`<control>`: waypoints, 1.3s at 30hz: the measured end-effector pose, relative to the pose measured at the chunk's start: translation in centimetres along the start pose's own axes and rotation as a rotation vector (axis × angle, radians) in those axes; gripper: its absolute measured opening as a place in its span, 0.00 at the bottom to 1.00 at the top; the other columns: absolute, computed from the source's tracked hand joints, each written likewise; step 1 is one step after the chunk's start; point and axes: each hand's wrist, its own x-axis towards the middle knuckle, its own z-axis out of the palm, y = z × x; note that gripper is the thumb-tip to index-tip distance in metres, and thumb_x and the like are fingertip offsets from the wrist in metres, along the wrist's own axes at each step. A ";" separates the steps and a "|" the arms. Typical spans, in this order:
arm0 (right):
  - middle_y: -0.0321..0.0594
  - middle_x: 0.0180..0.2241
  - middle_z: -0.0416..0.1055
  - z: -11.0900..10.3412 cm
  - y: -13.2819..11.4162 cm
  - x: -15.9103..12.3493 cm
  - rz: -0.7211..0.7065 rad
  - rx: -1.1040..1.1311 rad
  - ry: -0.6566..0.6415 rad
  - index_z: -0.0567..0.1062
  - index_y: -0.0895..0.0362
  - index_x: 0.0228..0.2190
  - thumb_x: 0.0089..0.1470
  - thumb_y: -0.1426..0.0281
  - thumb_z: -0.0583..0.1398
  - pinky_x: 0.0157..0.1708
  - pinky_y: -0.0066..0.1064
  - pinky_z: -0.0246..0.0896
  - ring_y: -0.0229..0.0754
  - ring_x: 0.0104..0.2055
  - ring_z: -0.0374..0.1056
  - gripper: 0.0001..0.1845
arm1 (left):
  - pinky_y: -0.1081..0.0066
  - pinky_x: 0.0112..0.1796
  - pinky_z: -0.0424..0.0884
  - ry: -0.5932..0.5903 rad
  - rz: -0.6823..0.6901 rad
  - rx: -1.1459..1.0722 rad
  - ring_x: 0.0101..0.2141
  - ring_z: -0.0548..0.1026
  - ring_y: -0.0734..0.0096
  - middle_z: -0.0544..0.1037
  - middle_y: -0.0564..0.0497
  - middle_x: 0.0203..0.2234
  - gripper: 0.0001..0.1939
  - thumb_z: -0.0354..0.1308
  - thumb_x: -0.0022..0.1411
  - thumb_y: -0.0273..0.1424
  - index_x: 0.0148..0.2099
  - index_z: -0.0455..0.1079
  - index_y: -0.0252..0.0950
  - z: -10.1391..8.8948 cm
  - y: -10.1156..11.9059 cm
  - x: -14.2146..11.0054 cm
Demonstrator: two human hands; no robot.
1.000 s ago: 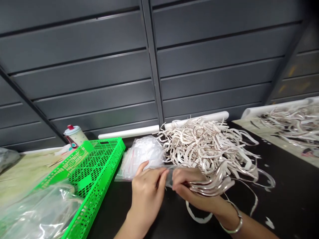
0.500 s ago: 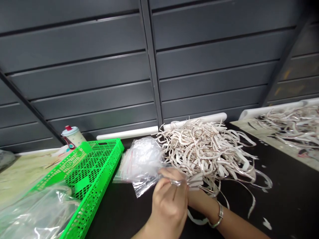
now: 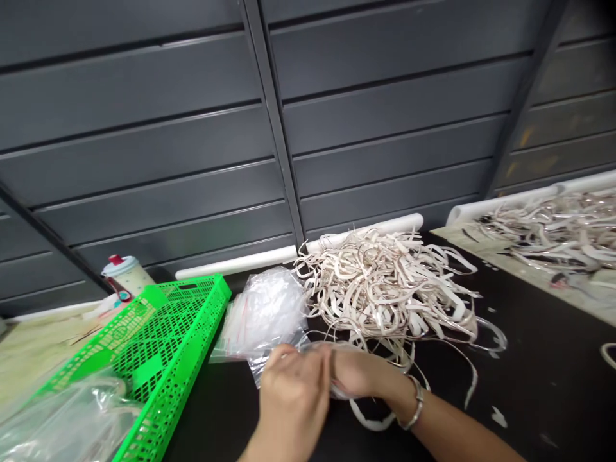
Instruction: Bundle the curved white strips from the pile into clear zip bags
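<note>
My left hand and my right hand meet low on the black tabletop, both pinching a transparent zip bag. Their fingers hide its mouth, and I cannot tell what is inside. A silver bangle circles my right wrist. Just behind my hands lies a large heap of cream, silvery metal-like strips, with a loose looped strip under my right hand. To the left of the heap sits a pile of transparent zip bags.
A green perforated plastic crate with transparent plastic stands at left. Behind it is a cup with a red cap. Another strip heap lies on a pale table at right. A grey panelled wall rises behind.
The shiny strip bundle seen earlier in my right hand is no longer visible. My hands have come together lower over the bag, and the view has shifted slightly.
</note>
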 end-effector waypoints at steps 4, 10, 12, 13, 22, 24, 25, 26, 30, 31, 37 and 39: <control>0.40 0.40 0.72 -4.9 -4.3 -0.7 0.034 0.097 -0.047 0.73 0.58 0.43 0.62 0.72 0.50 0.44 0.28 0.60 0.38 0.42 0.67 0.13 | 0.70 0.26 0.64 -0.005 -0.213 0.093 0.18 0.70 0.70 0.75 0.53 0.17 0.12 0.51 0.62 0.32 0.32 0.75 0.36 -2.6 -3.5 0.6; 0.41 0.38 0.66 -6.7 -4.9 -1.7 0.152 -0.206 0.145 0.75 0.54 0.36 0.52 0.68 0.63 0.42 0.34 0.57 0.45 0.44 0.60 0.08 | 0.75 0.21 0.60 -0.018 -0.593 -0.094 0.16 0.66 0.74 0.68 0.57 0.12 0.15 0.55 0.56 0.40 0.25 0.75 0.37 -4.0 -6.2 0.8; 0.41 0.38 0.63 -6.2 -3.9 -1.2 0.159 -0.225 0.218 0.75 0.55 0.29 0.55 0.73 0.59 0.42 0.34 0.57 0.43 0.43 0.60 0.06 | 0.75 0.22 0.60 -0.029 -0.672 -0.184 0.17 0.66 0.74 0.69 0.56 0.13 0.16 0.56 0.54 0.42 0.23 0.74 0.37 -4.1 -6.6 1.0; 0.41 0.38 0.63 -6.1 -3.5 -0.9 0.155 -0.193 0.255 0.74 0.56 0.27 0.56 0.75 0.57 0.43 0.34 0.57 0.42 0.42 0.61 0.08 | 0.75 0.22 0.60 -0.033 -0.700 -0.227 0.18 0.66 0.73 0.70 0.55 0.14 0.16 0.56 0.53 0.42 0.23 0.73 0.36 -4.1 -6.8 1.0; 0.32 0.21 0.67 -7.7 -1.8 -0.8 0.296 0.018 0.426 0.72 0.56 0.24 0.55 0.72 0.55 0.24 0.26 0.54 0.34 0.24 0.62 0.10 | 0.75 0.23 0.60 -0.191 -0.710 -0.572 0.19 0.63 0.75 0.63 0.58 0.16 0.10 0.61 0.48 0.37 0.31 0.72 0.36 -3.2 -9.1 1.5; 0.33 0.21 0.68 -7.7 -1.6 -0.9 0.308 0.073 0.440 0.72 0.57 0.24 0.54 0.71 0.55 0.23 0.26 0.54 0.34 0.23 0.63 0.09 | 0.73 0.29 0.64 -0.160 -0.661 -0.527 0.24 0.66 0.73 0.65 0.57 0.20 0.11 0.63 0.46 0.34 0.34 0.72 0.37 -2.5 -9.4 1.3; 0.33 0.21 0.69 -7.7 -1.5 -0.9 0.315 0.127 0.448 0.72 0.57 0.24 0.53 0.70 0.56 0.22 0.26 0.54 0.35 0.23 0.63 0.09 | 0.71 0.33 0.66 -0.129 -0.633 -0.520 0.29 0.69 0.70 0.68 0.55 0.24 0.13 0.64 0.45 0.33 0.36 0.71 0.38 -2.2 -9.5 1.3; 0.34 0.21 0.70 -7.7 -1.4 -0.9 0.324 0.194 0.458 0.72 0.57 0.24 0.53 0.69 0.56 0.22 0.26 0.55 0.35 0.23 0.65 0.09 | 0.69 0.39 0.66 -0.105 -0.612 -0.542 0.35 0.71 0.67 0.71 0.53 0.30 0.15 0.65 0.45 0.32 0.39 0.70 0.38 -1.8 -9.5 1.2; 0.37 0.21 0.72 -7.5 -1.1 -0.9 0.342 0.447 0.468 0.70 0.58 0.24 0.50 0.66 0.59 0.24 0.27 0.61 0.37 0.24 0.69 0.08 | 0.64 0.44 0.66 -0.112 -0.656 -0.900 0.46 0.71 0.61 0.72 0.43 0.47 0.27 0.64 0.48 0.32 0.51 0.62 0.39 -0.5 -9.7 1.1; 0.37 0.22 0.72 -7.4 -0.9 -0.8 0.336 0.476 0.463 0.70 0.57 0.24 0.49 0.66 0.60 0.24 0.28 0.62 0.38 0.25 0.69 0.08 | 0.65 0.42 0.68 -0.132 -0.703 -0.987 0.43 0.73 0.61 0.74 0.42 0.45 0.28 0.64 0.49 0.33 0.52 0.61 0.38 -0.2 -9.7 1.1; 0.36 0.21 0.71 -6.4 0.9 0.3 0.307 0.469 0.616 0.68 0.57 0.25 0.49 0.65 0.59 0.25 0.28 0.63 0.38 0.24 0.69 0.08 | 0.67 0.37 0.68 -0.196 -0.876 -1.167 0.27 0.75 0.67 0.77 0.49 0.21 0.12 0.63 0.51 0.37 0.29 0.68 0.33 1.5 -10.0 1.2; 0.36 0.22 0.70 -6.1 1.1 0.6 0.273 0.397 0.704 0.69 0.57 0.25 0.50 0.65 0.59 0.25 0.28 0.63 0.38 0.25 0.68 0.08 | 0.68 0.37 0.68 -0.071 -0.868 -1.150 0.27 0.75 0.68 0.77 0.50 0.22 0.11 0.62 0.52 0.37 0.30 0.68 0.34 1.7 -9.7 1.3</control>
